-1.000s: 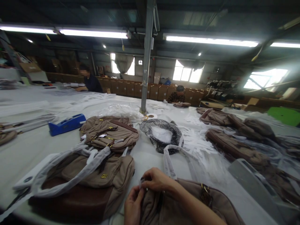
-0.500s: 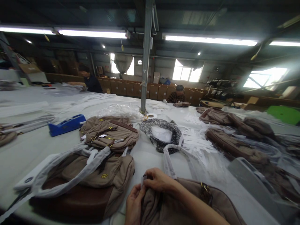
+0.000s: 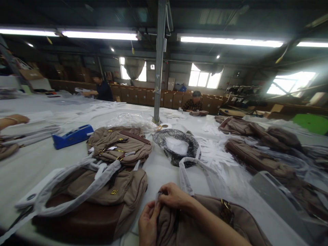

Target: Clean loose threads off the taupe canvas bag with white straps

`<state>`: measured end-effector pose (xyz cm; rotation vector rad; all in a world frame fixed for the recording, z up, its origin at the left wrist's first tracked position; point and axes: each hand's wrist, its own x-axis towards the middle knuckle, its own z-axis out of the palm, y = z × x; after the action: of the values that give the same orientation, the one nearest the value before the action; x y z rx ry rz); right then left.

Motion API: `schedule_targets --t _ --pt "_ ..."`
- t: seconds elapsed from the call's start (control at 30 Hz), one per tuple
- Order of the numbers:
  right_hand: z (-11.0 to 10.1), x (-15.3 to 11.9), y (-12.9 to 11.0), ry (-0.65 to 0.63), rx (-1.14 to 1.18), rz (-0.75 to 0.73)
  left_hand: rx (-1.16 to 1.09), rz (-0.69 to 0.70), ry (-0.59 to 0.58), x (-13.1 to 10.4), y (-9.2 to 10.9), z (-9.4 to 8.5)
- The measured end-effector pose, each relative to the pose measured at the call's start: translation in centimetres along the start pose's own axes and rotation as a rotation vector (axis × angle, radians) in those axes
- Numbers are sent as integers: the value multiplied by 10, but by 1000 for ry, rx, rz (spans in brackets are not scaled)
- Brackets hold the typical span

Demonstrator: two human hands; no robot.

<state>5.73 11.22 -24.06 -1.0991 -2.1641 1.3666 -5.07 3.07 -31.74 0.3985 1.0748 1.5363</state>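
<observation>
A taupe fabric handbag (image 3: 202,227) lies in front of me, with a gold-coloured buckle and a handle wrapped in white (image 3: 187,177) standing up behind it. At its left end, my left hand (image 3: 148,223) and my right hand (image 3: 173,196) meet with fingertips pinched. Between them shows a small pale strip (image 3: 157,197) at the bag's edge. Both hands are closed on it, and the fingers partly hide it. My right forearm crosses over the bag. To the left lies another taupe handbag (image 3: 130,191) with a brown leather base and a white-wrapped handle.
A blue tape dispenser (image 3: 73,136) stands left of more stacked bags (image 3: 133,145). Beyond my hands lies a black-and-white speckled ring (image 3: 191,147), near a metal post (image 3: 159,68). A grey box-like object (image 3: 276,198) and several bags (image 3: 258,160) are on the right. Another person's hand (image 3: 22,118) is at far left.
Another person's hand has come in at the left edge. The person at the back left now reaches out an arm with something pale. My hands have hardly moved and keep their pinch.
</observation>
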Motion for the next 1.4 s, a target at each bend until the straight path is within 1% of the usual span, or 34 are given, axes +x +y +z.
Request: schedule_targets --t 0.1,0.13,0.2,0.27,0.33,0.4,0.5,0.6,0.63,0.67,0.7,0.8,0.83,0.9,1.0,1.07,1.13,1.17,1.23,1.3,1.33,1.37,1.4 --pt "-1 0 -2 -13 42 57 61 27 48 0 -5 -1" --pt "-2 -1 -3 -20 61 83 106 62 70 -1 -6 -1" --pt "-2 -1 -3 -37 105 140 267 184 103 -5 -8 -1" --pt "-2 -2 -3 -44 151 191 505 332 123 -9 -7 -2" --pt "0 -2 -3 -38 192 227 723 456 112 -12 -6 -3" --pt "2 -1 -2 -22 224 245 850 563 87 -12 -4 -5" --pt "5 -1 0 -5 241 246 929 679 41 -9 -5 -9" --pt "6 -2 2 24 209 219 947 767 54 -7 -8 -11" --pt "6 -2 2 41 196 205 936 770 57 -8 -8 -11" --pt "6 -3 3 56 188 190 913 741 59 -9 -7 -11" --pt "6 -3 4 66 188 173 874 673 64 -10 -6 -10" --pt "7 -4 6 58 215 121 677 358 68 -10 1 -8" --pt "7 -5 7 51 228 104 612 282 51 -10 3 -7" --pt "7 -5 10 51 253 70 525 210 -33 -7 9 -6" --pt "7 -7 16 62 289 35 463 169 -151 -5 14 -5" --pt "9 -6 19 67 310 22 411 111 -186 -4 15 -5" --pt "12 -3 22 71 329 14 361 62 -196 -4 15 -3" --pt "14 -1 23 77 340 13 342 50 -194 -4 14 -2" --pt "18 3 22 123 362 21 327 71 -160 -5 15 -1" --pt "13 3 19 235 372 35 364 104 -99 -7 17 1" --pt "6 0 18 315 364 35 405 105 -52 -9 18 3" --pt "-6 -7 19 404 343 30 461 98 3 -10 19 5" --pt "-23 -17 21 499 310 23 533 67 85 -11 20 9"
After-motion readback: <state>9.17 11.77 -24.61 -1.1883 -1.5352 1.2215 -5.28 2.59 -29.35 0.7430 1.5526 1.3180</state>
